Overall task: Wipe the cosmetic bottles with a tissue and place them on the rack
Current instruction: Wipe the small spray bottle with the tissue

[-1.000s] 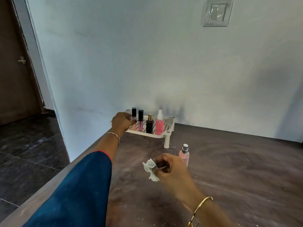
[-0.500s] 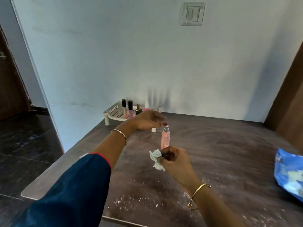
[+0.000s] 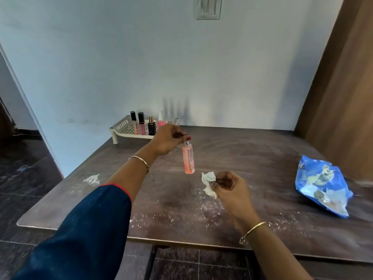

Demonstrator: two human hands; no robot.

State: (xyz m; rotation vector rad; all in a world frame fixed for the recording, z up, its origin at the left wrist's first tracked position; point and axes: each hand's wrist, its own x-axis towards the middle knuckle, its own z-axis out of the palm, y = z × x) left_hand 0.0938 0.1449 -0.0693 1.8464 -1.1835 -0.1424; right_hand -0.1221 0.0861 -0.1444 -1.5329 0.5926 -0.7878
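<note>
Bottle time: it's a slim pink one, hanging nearly upright in the air over the middle of the table, clear of the surface. The left hand has it pinched by the silver cap with the fingertips, so the whole body dangles free below. The right hand sits just beside and a bit below it, fingers clenched around a crumpled white tissue. Tissue and bottle aren't touching yet, though they're close.

So I'd say this is the wipe step for this bottle, just about to start. The next move looks like bringing the tissue up onto the pink body and rubbing it down while the left keeps the cap steady. A cap-only pinch is a bit wobbly, so the bottle may swing once it's pushed.

The rack is back at the far left corner against the wall, well apart from the hands, with four other bottles already standing on it. There's open space on its left part, so that's probably where this one goes afterwards. The table is dusted with white powder, and a blue packet lies off to the right.
</note>
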